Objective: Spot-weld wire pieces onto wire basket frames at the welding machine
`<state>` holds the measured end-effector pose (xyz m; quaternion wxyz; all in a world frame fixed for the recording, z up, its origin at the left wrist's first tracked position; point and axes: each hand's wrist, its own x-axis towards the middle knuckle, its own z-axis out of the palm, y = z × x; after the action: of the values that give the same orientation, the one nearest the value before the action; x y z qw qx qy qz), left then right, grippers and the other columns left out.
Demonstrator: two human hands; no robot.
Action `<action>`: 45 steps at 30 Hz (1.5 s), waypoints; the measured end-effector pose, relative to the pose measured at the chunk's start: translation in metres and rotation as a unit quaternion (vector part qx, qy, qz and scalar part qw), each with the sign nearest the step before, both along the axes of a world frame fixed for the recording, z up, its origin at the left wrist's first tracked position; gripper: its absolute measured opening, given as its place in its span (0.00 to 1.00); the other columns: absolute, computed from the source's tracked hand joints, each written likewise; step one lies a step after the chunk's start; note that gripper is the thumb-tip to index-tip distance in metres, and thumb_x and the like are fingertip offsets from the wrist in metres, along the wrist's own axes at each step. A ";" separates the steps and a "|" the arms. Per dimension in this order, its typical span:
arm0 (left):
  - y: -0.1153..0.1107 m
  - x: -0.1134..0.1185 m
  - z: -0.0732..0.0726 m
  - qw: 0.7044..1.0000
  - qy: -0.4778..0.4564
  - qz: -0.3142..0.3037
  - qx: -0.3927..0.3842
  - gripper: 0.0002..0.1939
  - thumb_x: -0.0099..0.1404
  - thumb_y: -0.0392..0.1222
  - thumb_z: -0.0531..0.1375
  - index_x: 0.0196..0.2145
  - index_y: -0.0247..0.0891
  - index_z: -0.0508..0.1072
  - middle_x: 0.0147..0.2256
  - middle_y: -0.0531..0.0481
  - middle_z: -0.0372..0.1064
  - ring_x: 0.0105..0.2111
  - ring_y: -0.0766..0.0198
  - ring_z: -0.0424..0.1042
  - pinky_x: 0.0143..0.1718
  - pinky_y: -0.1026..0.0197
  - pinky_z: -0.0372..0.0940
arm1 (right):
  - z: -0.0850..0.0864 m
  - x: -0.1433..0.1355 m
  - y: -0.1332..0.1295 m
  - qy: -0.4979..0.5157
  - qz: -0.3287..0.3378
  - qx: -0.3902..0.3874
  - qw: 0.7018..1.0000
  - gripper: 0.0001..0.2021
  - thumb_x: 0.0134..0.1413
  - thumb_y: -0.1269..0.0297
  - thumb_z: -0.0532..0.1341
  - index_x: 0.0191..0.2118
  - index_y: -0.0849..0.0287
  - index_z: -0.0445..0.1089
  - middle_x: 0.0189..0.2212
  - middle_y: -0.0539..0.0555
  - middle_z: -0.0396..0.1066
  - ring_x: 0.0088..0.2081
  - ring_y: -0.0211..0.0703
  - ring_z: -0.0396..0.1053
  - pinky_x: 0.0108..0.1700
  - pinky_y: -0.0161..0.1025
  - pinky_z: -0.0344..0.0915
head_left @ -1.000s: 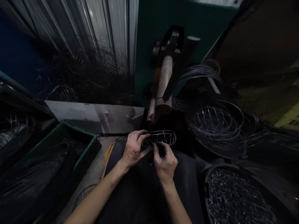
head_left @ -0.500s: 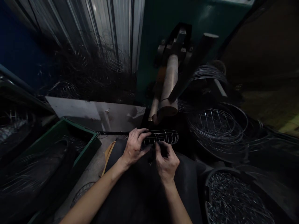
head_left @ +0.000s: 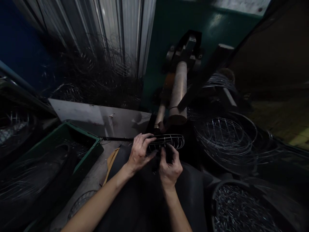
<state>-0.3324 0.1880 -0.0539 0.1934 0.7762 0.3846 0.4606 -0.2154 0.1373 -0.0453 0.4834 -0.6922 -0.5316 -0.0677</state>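
A small round wire basket (head_left: pixel 177 141) is in front of me, just below the lower end of the machine's metal arm. My left hand (head_left: pixel 141 151) grips its left side, fingers over the top rim and thumb underneath. At the near side of the basket, my right hand (head_left: pixel 171 167) has its thumb and index finger pinched together. Whatever sits in that pinch is too small and dark to make out. The far side of the basket lies in shadow.
The green machine's thick metal cylinder (head_left: pixel 179 90) juts toward me above the hands. A green crate (head_left: pixel 90 151) stands at left. On the right are wire grids and rings (head_left: pixel 224 135) in a dark container and a tub (head_left: pixel 214 206) of short metal pieces. Tangled wire (head_left: pixel 84 71) lies behind a white panel (head_left: pixel 96 117).
My right hand has shifted slightly left along the near side of the basket. The left hand keeps its grip. The surroundings have moved a little in view as my head turned.
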 end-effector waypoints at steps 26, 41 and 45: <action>0.010 0.005 0.000 1.000 -0.004 -0.008 0.002 0.21 0.57 0.39 0.61 0.49 0.38 0.62 0.47 0.42 0.65 0.49 0.55 0.65 0.54 0.46 0.58 | 0.006 0.007 0.009 -0.012 0.038 0.002 0.999 0.06 0.55 0.64 0.59 0.35 0.60 0.69 0.28 0.53 0.72 0.30 0.36 0.71 0.34 0.33 0.67; 0.027 0.011 -0.003 0.999 0.000 -0.014 0.032 0.22 0.57 0.38 0.62 0.48 0.37 0.62 0.47 0.41 0.65 0.49 0.55 0.66 0.54 0.45 0.57 | 0.003 0.015 0.023 -0.035 0.054 0.036 0.997 0.04 0.54 0.68 0.60 0.35 0.61 0.69 0.29 0.52 0.72 0.31 0.36 0.71 0.37 0.32 0.67; 0.030 0.012 -0.002 0.999 0.007 -0.013 0.032 0.21 0.57 0.39 0.61 0.48 0.37 0.62 0.47 0.41 0.65 0.48 0.54 0.66 0.55 0.44 0.57 | 0.002 0.016 0.025 -0.035 0.056 0.037 0.997 0.04 0.54 0.67 0.61 0.35 0.62 0.70 0.29 0.52 0.72 0.31 0.36 0.71 0.36 0.31 0.66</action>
<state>-0.3207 0.2176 -0.0563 0.1714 0.7905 0.3604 0.4646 -0.1993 0.1625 -0.0429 0.4924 -0.6406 -0.5831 -0.0846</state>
